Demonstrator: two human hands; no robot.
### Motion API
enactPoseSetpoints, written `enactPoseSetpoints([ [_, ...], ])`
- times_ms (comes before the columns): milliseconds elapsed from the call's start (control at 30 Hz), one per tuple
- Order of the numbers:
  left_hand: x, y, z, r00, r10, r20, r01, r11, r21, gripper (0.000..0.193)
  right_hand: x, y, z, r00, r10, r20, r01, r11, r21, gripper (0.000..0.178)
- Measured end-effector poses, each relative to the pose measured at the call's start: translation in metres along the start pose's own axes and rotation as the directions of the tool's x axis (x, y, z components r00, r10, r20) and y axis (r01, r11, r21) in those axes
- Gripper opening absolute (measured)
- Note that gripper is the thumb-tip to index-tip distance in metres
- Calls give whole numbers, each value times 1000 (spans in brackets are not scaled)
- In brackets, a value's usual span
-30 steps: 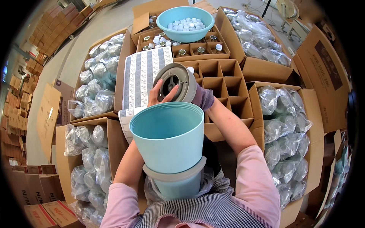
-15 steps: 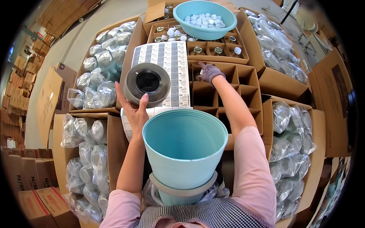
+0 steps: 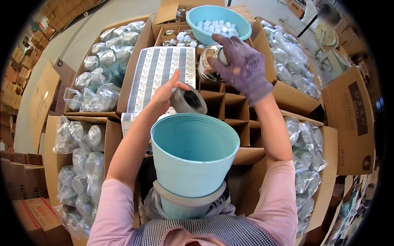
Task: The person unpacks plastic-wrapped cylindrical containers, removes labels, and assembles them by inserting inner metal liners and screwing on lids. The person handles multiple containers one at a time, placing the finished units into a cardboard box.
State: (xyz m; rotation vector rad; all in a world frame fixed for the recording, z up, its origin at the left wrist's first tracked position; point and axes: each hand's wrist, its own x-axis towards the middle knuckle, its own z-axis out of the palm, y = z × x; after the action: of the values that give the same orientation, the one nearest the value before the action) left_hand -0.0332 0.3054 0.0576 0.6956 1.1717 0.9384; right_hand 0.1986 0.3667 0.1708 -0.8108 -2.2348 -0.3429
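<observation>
My bare left hand is closed round the side of a smoky-grey round piece with a black centre, tilted above the far rim of a light-blue bucket. My right hand, in a purple knit glove, grips a clear glass jar with its mouth end between thumb and fingers. The palm and fingers partly cover the jar. Under both hands stands a carton with cardboard dividers. To its left lies a sheet of printed labels.
At the far side a blue basin of white caps rests on a divided carton of jars. Cartons of plastic-wrapped items stand on the left, with more wrapped items on the right. A tall carton flap rises at far right.
My right hand has lifted out of the divided carton and now holds the glass jar. My left hand has moved right with the grey piece and tilted it toward the jar.
</observation>
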Motion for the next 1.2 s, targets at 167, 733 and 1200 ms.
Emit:
enactPoseSetpoints([
  [167,6,18,40,867,243,435,46,830,-556,91,-16,-55,-65,938,-343,-51,340,938,-71,56],
  [733,-105,-14,39,855,515,64,-484,836,-259,74,-36,-88,-77,897,283,339,-371,65,927,91],
  [1200,-132,-15,43,428,893,-139,-664,415,622,34,-29,-79,-83,756,-523,393,219,769,601,30],
])
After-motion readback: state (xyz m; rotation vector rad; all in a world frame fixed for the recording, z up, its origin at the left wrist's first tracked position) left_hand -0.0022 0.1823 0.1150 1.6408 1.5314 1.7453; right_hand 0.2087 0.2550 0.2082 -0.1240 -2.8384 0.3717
